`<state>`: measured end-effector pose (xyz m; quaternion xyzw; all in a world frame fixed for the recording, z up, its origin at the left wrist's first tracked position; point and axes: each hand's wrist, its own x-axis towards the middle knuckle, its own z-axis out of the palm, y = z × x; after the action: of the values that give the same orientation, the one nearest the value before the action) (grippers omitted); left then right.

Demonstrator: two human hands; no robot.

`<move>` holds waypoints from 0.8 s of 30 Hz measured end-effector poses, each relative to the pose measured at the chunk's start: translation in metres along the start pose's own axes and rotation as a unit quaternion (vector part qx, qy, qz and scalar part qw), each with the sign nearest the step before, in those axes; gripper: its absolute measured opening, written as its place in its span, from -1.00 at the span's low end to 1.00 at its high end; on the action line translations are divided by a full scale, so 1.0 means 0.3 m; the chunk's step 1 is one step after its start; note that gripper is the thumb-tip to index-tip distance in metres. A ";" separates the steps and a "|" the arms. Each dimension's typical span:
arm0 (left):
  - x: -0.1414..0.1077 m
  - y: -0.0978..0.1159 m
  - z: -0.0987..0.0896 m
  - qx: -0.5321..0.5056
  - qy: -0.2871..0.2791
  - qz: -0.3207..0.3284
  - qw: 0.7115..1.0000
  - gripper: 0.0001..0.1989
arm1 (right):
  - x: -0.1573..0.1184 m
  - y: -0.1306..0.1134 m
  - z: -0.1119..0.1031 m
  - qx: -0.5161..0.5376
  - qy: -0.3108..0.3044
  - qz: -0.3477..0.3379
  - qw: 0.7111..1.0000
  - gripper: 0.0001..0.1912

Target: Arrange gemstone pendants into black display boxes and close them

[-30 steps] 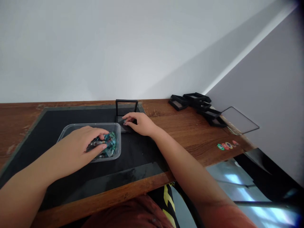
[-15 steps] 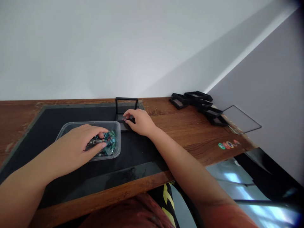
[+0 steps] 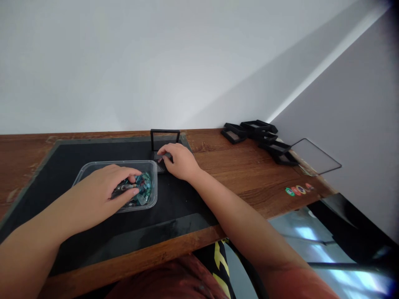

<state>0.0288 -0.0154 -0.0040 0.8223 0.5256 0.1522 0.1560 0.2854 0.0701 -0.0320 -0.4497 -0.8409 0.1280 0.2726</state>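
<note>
Left hand [image 3: 104,189] lower left of centre, sunk into a clear plastic tub [image 3: 90,168] of small teal and dark pieces [image 3: 144,189]; thumb and fingers curled together on a little cluster of them, though whether one piece is truly pinched cannot be told

Right hand [image 3: 178,160] just right of the tub, at mid-frame, fingers bent and resting on the flat base of a small open black case [image 3: 164,143], its square lid standing upright behind the fingertips; holding anything, or only pressing down: cannot tell

Tub and case both on a black mat [image 3: 174,199] spread over the wooden tabletop [image 3: 246,166], case just beside the tub's far right corner

Upper right of the frame: a loose heap of more black cases [image 3: 260,137] near the wall, a clear sheet [image 3: 314,155] beside it, a row of coloured stickers [image 3: 298,190] near the tabletop edge

Risks, as a judgement only:
- Upright lid likely to snap shut or tip if the right hand presses too far back on the base, since the case looks light
- Small pieces prone to slip from a loose pinch and drop back into the tub or skitter over the mat, hard to spot there if dark
- Thin tub liable to slide or tilt on the mat if the left hand drags against its wall while lifting out
- Forearm sweeping right could knock the case
</note>
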 end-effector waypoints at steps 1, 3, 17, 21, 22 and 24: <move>-0.001 0.001 -0.001 0.001 -0.001 0.000 1.000 -0.49 | -0.002 -0.003 -0.005 -0.002 -0.004 -0.002 1.000 -0.80; -0.002 0.002 -0.002 0.003 -0.004 -0.003 1.000 -0.49 | -0.005 -0.007 -0.011 -0.005 -0.013 -0.001 1.000 -0.88; -0.001 0.005 -0.005 0.017 -0.019 -0.001 1.000 -0.47 | -0.003 -0.006 -0.011 -0.014 -0.075 -0.003 0.997 -0.88; 0.001 0.009 -0.009 0.019 -0.017 0.001 1.000 -0.45 | -0.008 -0.001 -0.023 -0.006 -0.073 0.005 0.997 -0.91; 0.001 0.010 -0.010 0.021 -0.017 0.000 1.000 -0.44 | -0.008 0.003 -0.025 -0.007 -0.073 0.008 0.997 -0.91; 0.000 0.009 -0.010 0.020 -0.021 -0.001 1.000 -0.43 | -0.006 0.012 -0.027 0.000 -0.070 0.018 0.997 -0.88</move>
<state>0.0298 -0.0162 -0.0002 0.8280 0.5256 0.1242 0.1509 0.2933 0.0703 -0.0276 -0.4544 -0.8499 0.1640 0.2105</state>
